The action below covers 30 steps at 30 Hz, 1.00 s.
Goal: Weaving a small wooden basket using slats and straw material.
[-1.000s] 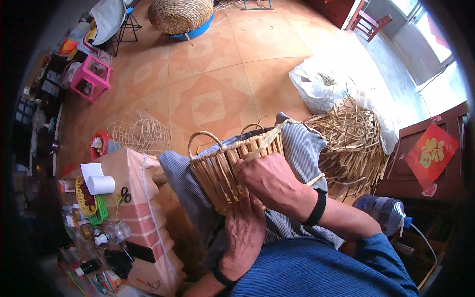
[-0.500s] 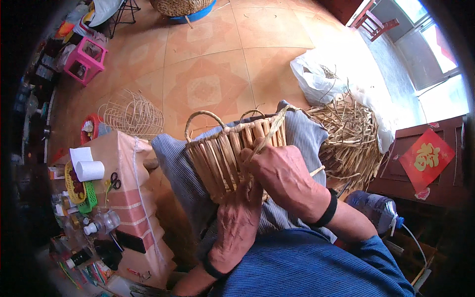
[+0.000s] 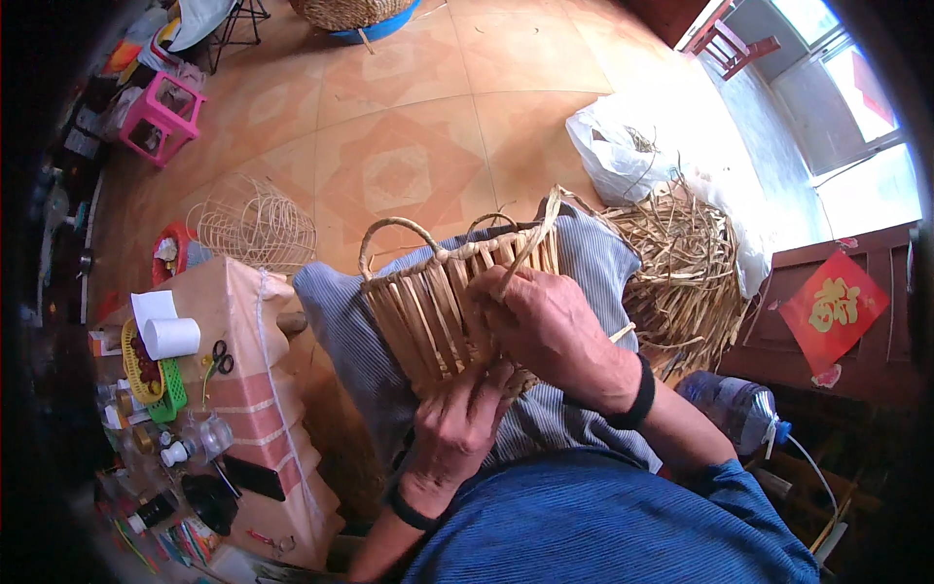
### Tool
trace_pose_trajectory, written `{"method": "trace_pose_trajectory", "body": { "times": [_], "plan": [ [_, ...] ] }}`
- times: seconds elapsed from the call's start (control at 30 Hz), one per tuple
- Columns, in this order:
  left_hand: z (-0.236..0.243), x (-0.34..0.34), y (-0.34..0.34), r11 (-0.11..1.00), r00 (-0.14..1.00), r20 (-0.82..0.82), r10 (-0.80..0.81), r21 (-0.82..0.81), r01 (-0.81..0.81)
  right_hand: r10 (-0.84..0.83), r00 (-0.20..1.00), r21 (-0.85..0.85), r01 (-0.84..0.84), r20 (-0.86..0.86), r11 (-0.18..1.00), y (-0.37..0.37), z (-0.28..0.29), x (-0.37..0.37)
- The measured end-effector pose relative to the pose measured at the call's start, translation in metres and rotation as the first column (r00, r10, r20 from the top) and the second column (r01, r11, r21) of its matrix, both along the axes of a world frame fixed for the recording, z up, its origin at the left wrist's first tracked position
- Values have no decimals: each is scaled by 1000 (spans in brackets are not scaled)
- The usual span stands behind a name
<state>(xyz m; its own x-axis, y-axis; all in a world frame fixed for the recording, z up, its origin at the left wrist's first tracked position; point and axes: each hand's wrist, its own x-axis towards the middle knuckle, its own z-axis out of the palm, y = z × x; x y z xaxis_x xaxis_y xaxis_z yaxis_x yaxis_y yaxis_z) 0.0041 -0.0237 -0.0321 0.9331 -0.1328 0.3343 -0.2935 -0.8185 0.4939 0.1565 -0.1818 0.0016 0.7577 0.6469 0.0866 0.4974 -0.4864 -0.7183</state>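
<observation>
A slatted woven basket (image 3: 413,326) is held in front of the body, over a striped cloth (image 3: 336,336) draped across the lap; its rim is turned away from the wearer, with two looped handles (image 3: 399,224) raised along it, and its inside cannot be seen. On the counter (image 3: 233,311) at the left, dark red round pieces (image 3: 148,368) are held in a yellow plastic basket (image 3: 130,355), by which a green basket (image 3: 172,389) is set. Near them a white paper roll (image 3: 172,338) and scissors (image 3: 223,358) are laid. Dried strands are contained in a white plastic bag (image 3: 603,156) on the floor, beside which a pile of dried strips (image 3: 686,263) is heaped. At the far edge, a large round woven basket (image 3: 345,10) is seated in a blue basin (image 3: 389,23). A clear bottle (image 3: 735,409) with a blue cap is seen at the right.

A pale strip (image 3: 530,248) is pinched between the thumb and bent fingers of the right hand (image 3: 555,326), from which it is led up over the rim. The left hand (image 3: 455,423) is half curled, its fingertips placed against the lower wall of the slatted basket, close beside the right; whether anything is gripped there cannot be told.
</observation>
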Motion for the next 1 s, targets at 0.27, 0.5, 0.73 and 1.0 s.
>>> {"method": "trace_pose_trajectory", "body": {
  "times": [0.27,0.5,0.73,1.0],
  "plan": [
    [6,3,-2,998,998,-58,-24,49,27,3,986,98,13,-165,995,-21,23,-17],
    [12,8,-8,995,989,-141,44,-80,-55,119,613,487,478,-781,731,-54,-4,-7],
    [21,7,-15,985,967,-226,118,-94,-142,446,342,546,676,-827,495,-71,-41,-8],
    [22,11,-15,998,974,-218,59,39,-52,470,202,459,710,-859,534,-115,-43,-76]
  ]
}}
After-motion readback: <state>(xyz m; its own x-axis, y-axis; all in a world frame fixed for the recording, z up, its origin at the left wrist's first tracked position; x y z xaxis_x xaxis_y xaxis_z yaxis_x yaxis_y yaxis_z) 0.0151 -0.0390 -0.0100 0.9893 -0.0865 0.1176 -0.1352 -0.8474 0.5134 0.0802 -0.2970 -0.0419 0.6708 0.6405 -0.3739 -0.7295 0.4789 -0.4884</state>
